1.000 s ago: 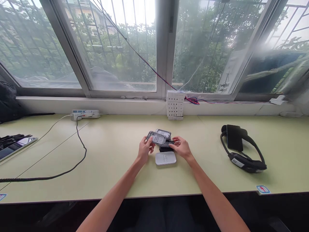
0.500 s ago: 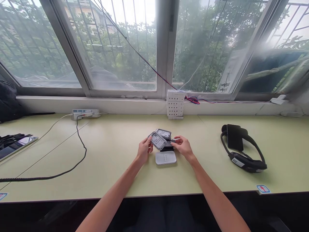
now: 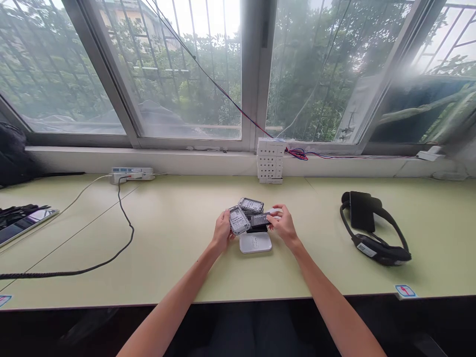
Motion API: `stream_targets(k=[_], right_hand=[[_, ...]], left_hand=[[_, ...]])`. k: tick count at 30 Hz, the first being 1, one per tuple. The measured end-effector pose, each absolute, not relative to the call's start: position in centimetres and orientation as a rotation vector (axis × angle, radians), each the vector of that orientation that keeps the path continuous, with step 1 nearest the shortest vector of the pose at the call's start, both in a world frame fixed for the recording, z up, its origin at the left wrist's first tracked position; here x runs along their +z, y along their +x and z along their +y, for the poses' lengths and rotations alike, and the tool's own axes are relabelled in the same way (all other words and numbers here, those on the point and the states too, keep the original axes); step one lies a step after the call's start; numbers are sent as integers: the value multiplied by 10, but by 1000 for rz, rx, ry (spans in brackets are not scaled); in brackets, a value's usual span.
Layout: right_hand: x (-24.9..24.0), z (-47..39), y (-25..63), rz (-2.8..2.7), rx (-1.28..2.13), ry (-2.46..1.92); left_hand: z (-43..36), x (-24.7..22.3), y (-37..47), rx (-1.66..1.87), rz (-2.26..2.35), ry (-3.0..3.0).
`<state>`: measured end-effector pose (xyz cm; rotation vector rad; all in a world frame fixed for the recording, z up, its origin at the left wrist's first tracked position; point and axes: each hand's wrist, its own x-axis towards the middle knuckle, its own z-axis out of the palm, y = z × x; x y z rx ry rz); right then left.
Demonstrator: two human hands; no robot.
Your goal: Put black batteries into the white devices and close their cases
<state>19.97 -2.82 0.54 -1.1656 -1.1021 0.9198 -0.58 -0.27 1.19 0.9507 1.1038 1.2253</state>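
Note:
My left hand [image 3: 223, 230] is closed on the edge of a grey device body [image 3: 238, 221], whose inner side with printed labels faces up. Between the fingertips of my right hand [image 3: 281, 224] is a black battery [image 3: 260, 219] marked 3000mAh, tilted beside the held device. A second grey device body [image 3: 251, 204] lies just behind them. Under the battery is a dark item, partly hidden. Nearest me lies a white cover [image 3: 256, 243] with a small label. Something white shows behind my right fingers, mostly hidden.
A black headset [image 3: 383, 250] with a black phone [image 3: 362, 211] lies on the right of the table [image 3: 167, 282]. White stacked boxes [image 3: 270, 161] stand by the window sill. At left are a power strip [image 3: 132, 174], a black cable [image 3: 131, 238] and a tablet [image 3: 28, 227].
The grey device in my left hand has shifted slightly left and turned. The battery in my right hand is raised and its 3000mAh print now shows.

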Motion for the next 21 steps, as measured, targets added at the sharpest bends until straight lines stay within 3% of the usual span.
stream_targets(k=[21], right_hand=[[13,-37,181,-1162,881,-995]], left_hand=[[-12,13,-6,993,978,1293]])
